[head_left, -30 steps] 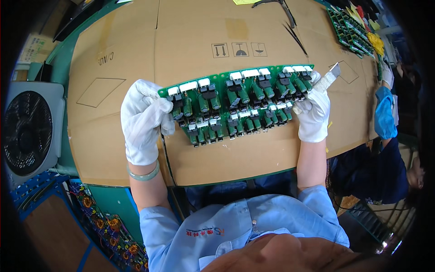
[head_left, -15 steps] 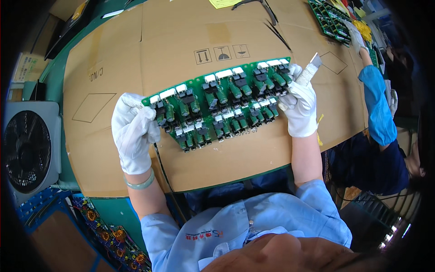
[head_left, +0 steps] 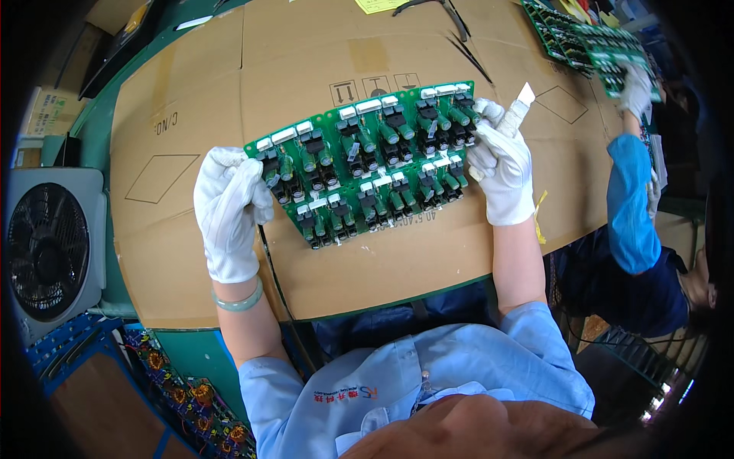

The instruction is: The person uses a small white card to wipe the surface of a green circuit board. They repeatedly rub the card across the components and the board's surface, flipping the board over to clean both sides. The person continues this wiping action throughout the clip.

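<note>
left hand (head_left: 230, 200) and right hand (head_left: 502, 170) are holding the board (head_left: 368, 155) in curled fingers at either end. the right is also gripping a blade (head_left: 525, 95).

Cardboard sheet (head_left: 306, 38): dark lettering (head_left: 166, 124) at left; diamond outlines (head_left: 162, 179) left and right; three boxed pictograms (head_left: 375, 86) upper middle, lower parts hidden; partly covered digits (head_left: 433, 216) near centre. Blue shirt (head_left: 466, 359): red characters (head_left: 342, 395) on chest. Yellow slip (head_left: 378, 5): print illegible.

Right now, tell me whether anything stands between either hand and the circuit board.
Only the white gloves: the left hand and right hand hold opposite ends of the circuit board. The blade sticks up beside it, not in between.
</note>
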The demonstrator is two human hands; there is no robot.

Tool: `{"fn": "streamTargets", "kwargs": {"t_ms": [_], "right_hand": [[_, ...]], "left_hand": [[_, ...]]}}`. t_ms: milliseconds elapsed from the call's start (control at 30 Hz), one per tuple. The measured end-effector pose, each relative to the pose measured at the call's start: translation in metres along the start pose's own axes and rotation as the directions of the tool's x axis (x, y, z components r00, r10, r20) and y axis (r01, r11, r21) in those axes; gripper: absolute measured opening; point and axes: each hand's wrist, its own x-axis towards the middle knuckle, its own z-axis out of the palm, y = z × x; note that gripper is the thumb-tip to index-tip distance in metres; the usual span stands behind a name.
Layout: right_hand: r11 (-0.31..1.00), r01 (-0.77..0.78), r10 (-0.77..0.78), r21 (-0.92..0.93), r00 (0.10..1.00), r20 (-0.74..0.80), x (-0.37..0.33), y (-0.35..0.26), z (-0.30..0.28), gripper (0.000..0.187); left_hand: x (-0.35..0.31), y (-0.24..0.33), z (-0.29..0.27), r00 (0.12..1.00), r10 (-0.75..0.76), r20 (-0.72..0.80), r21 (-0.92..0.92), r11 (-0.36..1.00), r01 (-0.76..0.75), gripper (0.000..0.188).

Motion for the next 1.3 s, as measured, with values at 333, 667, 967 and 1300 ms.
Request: {"fn": "streamTargets", "kwargs": {"t_ms": [333, 667, 967, 1300], "right_hand": [[0.997, 0.003, -0.009, -0.08, 0.997, -0.078, -0.001, 0.0, 0.005, 0.037], [0.995, 0.034, -0.039, -0.089, 0.998, -0.057, -0.001, 0.003, 0.0, 0.035], [0.97, 0.03, -0.059, -0.243, 0.992, -0.114, 0.003, 0.005, 0.008, 0.036], [0.966, -0.012, -0.014, -0.259, 0.995, -0.097, 0.003, 0.002, 0.008, 0.037]], "left_hand": [[0.001, -0.003, 0.004, 0.998, 0.001, -0.064, 0.042, 0.999, 0.001, 0.014], [0.0, -0.003, 0.001, 0.998, -0.027, -0.055, 0.015, 0.999, 0.028, 0.017], [0.004, -0.007, 0.001, 0.998, -0.015, -0.068, 0.105, 0.994, 0.022, 0.016], [0.005, -0.013, -0.004, 0.995, -0.073, -0.071, 0.112, 0.99, 0.081, 0.023]]}}
